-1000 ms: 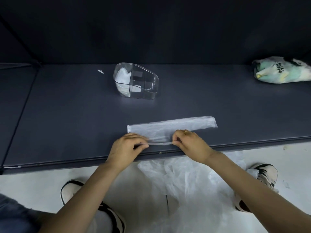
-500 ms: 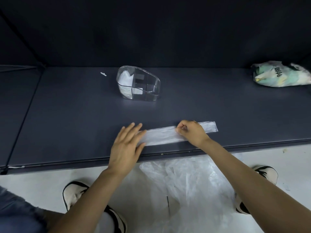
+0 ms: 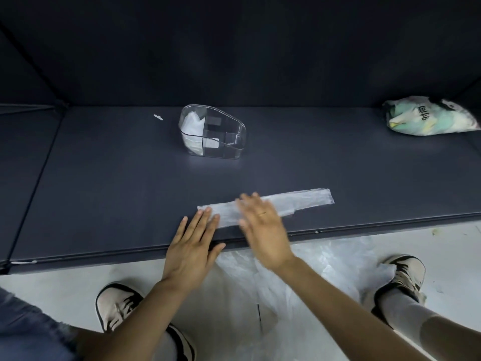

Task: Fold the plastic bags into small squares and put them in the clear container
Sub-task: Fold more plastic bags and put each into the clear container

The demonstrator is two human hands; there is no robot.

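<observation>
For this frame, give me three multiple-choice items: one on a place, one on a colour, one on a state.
1. Where does the clear container stand?
A. On the dark table, beyond the folded bag strip
B. On the floor between the shoes
C. On the printed bag at the right

2. What colour is the table?
A. White
B. Dark blue-grey
C. Red

3. How is the left hand?
A. Curled into a fist
B. Flat, with straight fingers on the strip's left end
C. Holding the container

Answers:
1 A: the container sits on the table farther from the person than the folded bag strip.
2 B: the whole surface is dark blue-grey.
3 B: the fingers lie straight with their tips on the strip, while the right hand, also flat but blurred, is over its middle.
</observation>
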